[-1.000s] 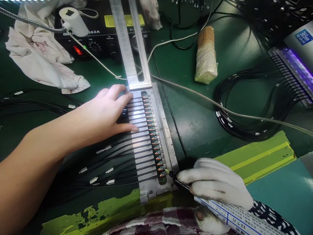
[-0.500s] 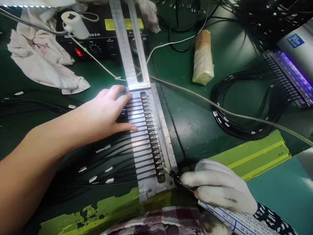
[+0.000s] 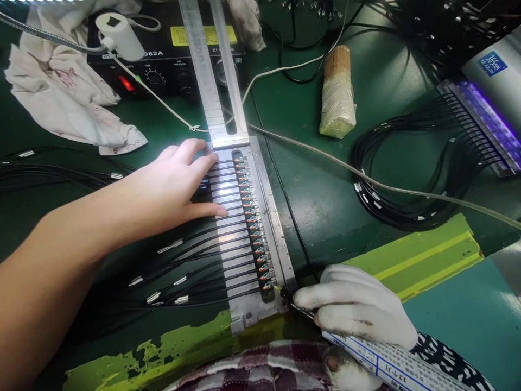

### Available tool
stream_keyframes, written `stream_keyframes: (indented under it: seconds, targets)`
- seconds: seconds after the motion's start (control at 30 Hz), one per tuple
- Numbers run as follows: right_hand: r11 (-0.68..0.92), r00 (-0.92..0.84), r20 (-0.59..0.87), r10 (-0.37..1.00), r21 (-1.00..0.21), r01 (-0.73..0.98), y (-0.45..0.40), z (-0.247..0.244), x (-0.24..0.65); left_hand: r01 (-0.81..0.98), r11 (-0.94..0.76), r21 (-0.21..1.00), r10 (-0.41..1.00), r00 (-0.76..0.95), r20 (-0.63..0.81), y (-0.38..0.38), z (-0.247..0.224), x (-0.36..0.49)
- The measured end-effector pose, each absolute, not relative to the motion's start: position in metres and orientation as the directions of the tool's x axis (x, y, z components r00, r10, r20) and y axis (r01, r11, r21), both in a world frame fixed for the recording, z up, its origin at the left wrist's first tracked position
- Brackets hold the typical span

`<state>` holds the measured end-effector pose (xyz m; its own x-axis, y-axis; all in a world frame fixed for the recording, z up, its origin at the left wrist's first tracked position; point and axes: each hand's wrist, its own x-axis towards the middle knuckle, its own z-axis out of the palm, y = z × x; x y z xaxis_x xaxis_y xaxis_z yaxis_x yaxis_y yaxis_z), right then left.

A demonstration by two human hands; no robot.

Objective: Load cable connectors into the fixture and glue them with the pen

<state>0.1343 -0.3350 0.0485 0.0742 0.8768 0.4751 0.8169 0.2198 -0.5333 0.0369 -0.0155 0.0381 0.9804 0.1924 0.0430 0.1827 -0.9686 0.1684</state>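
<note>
A metal fixture lies on the table, holding a row of black cables side by side. Their stripped ends, with small orange and green wires, sit along its slot. My bare left hand rests over the fixture's upper left, fingers spread, fingertips at its edge and thumb across the cables. In a white glove, my right hand grips a glue syringe with a white printed label. Its yellowish needle tip is beside the wire end nearest me; whether it touches is unclear.
Behind the fixture stands a black dispenser box with a lit red switch. A wrapped block, coiled black cables and a purple-lit lamp unit occupy the right side. A clear hose crosses the table. White cloth lies left.
The syringe tip has moved slightly toward me, from near the last two wire ends to beside the last one. My left hand keeps its place on the fixture; the view has shifted a little.
</note>
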Motion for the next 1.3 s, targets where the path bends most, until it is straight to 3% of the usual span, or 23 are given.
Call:
stream_keyframes:
  seconds: [0.27,0.77,0.97,1.3]
  targets:
    - [0.241,0.078,0.485,0.871,-0.56,0.792,-0.341,0.04,0.136,0.164,-0.986,0.042,0.165,0.986,0.009,-0.02,0.044,0.04]
    - [0.214,0.125,0.478,0.869,-0.591,0.778,-0.344,0.04,0.132,0.209,-0.97,0.126,0.203,0.978,-0.057,-0.031,0.059,0.039]
    - [0.165,0.086,0.364,0.928,-0.605,0.779,-0.338,0.059,0.137,0.217,-0.97,0.114,0.21,0.976,-0.063,-0.031,0.059,0.04]
    - [0.155,0.1,0.365,0.925,-0.606,0.78,-0.336,0.062,0.135,0.196,-0.975,0.104,0.194,0.981,-0.03,-0.026,0.051,0.039]
